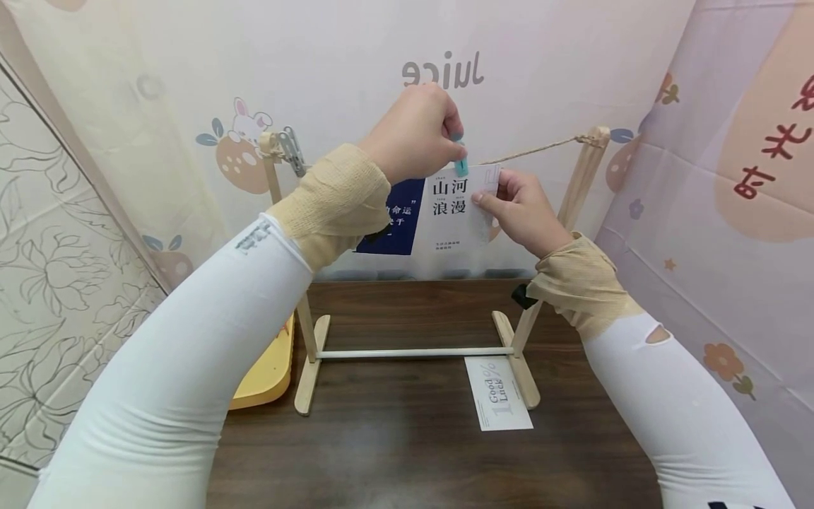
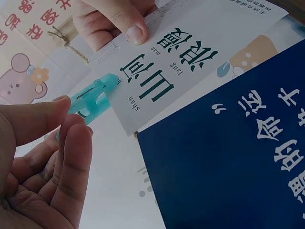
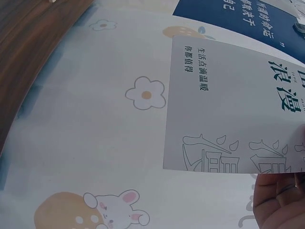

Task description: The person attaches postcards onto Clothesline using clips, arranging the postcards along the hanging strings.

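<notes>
The teal clothespin [image 1: 461, 167], at the upper centre of the head view, points nearly straight down at the top edge of the white card [image 1: 454, 227], its upper end hidden in the pinching grip of the left hand [image 1: 416, 138]. The card hangs upright, long axis vertical, its lower edge faint, its right edge pinched by the right hand [image 1: 524, 212]; leftward, the left wrist partly covers the navy card [image 1: 397, 239].
</notes>
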The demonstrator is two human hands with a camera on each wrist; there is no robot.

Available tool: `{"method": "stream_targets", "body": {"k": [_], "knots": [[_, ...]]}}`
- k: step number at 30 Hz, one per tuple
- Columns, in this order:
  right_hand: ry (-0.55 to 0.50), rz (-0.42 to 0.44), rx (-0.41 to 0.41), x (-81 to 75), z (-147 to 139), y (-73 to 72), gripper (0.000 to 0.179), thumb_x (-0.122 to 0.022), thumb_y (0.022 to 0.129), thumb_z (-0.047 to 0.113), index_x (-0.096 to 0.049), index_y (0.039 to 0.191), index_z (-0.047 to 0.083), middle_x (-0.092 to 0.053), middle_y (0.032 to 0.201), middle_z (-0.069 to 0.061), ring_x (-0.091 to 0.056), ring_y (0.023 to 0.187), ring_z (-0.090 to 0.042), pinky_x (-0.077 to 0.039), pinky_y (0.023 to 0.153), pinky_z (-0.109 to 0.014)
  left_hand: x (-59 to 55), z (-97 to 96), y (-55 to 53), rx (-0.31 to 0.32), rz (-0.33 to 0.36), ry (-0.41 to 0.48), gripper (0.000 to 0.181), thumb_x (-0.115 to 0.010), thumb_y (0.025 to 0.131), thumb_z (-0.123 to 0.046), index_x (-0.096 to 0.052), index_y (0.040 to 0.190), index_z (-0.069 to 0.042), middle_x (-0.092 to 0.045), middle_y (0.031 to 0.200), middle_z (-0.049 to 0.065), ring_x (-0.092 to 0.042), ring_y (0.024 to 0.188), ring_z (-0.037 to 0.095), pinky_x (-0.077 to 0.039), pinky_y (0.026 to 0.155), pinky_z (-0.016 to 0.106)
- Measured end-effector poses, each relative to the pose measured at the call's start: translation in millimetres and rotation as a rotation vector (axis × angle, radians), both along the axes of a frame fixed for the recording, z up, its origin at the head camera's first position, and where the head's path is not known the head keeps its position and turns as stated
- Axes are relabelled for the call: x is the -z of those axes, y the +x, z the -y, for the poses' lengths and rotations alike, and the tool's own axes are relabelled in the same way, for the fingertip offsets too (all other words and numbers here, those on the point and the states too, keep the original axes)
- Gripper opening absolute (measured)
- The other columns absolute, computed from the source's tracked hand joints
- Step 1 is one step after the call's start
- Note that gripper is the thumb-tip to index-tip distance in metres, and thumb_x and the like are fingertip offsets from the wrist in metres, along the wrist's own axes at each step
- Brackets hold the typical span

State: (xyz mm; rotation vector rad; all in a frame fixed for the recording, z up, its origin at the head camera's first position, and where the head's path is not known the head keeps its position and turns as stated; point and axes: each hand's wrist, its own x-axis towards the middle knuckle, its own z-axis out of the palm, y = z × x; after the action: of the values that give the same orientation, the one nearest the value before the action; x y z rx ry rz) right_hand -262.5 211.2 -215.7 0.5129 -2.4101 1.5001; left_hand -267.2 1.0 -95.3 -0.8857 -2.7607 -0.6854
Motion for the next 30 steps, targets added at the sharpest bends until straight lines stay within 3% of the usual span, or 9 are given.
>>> {"method": "stream_targets", "body": {"k": [7, 12, 17, 30], "knots": [[0.004, -0.001, -0.006, 0.6, 1, -0.3, 0.032, -0.062, 0.108, 0.007, -0.066, 0.137, -0.007, -0.079, 0.122, -0.013, -0.075, 0.098, 0.000, -0.059, 0.085, -0.018, 0.8, -0.2, -0.6, 0.000, 0.005, -0.009, 0.027, -0.076, 0.104, -0.021, -0.077, 0.125, -0.004, -0.073, 0.115, 0.005, -0.065, 0.094, 0.011, -0.056, 0.089, 0.021], [-0.018, 0.007, -0.008, 1.4, 0, -0.3, 0.032, -0.063, 0.108, 0.007, -0.066, 0.136, -0.008, -0.079, 0.116, -0.004, -0.075, 0.098, -0.001, -0.059, 0.085, -0.018, 2.3, 0.3, 0.5, 0.004, 0.003, -0.015, 0.031, -0.073, 0.105, -0.023, -0.074, 0.129, -0.004, -0.071, 0.125, 0.006, -0.069, 0.101, 0.011, -0.058, 0.092, 0.020], [-0.056, 0.009, -0.001, 3.7, 0, -1.7, 0.030, -0.063, 0.107, 0.004, -0.067, 0.135, -0.007, -0.079, 0.109, 0.005, -0.076, 0.097, -0.002, -0.060, 0.084, -0.019, 2.9, 0.4, 1.7, -0.005, -0.016, -0.028, 0.028, -0.071, 0.106, -0.024, -0.073, 0.125, -0.005, -0.069, 0.124, 0.005, -0.070, 0.100, 0.012, -0.058, 0.091, 0.020], [-0.094, 0.009, -0.003, 10.4, -5, -2.6, 0.034, -0.068, 0.104, 0.003, -0.066, 0.136, -0.005, -0.080, 0.111, 0.007, -0.077, 0.100, -0.003, -0.060, 0.085, -0.018, 4.3, -1.4, 5.1, 0.006, -0.093, -0.083, 0.037, -0.069, 0.106, -0.029, -0.069, 0.136, -0.007, -0.068, 0.122, 0.003, -0.062, 0.105, 0.012, -0.052, 0.096, 0.022]]}}
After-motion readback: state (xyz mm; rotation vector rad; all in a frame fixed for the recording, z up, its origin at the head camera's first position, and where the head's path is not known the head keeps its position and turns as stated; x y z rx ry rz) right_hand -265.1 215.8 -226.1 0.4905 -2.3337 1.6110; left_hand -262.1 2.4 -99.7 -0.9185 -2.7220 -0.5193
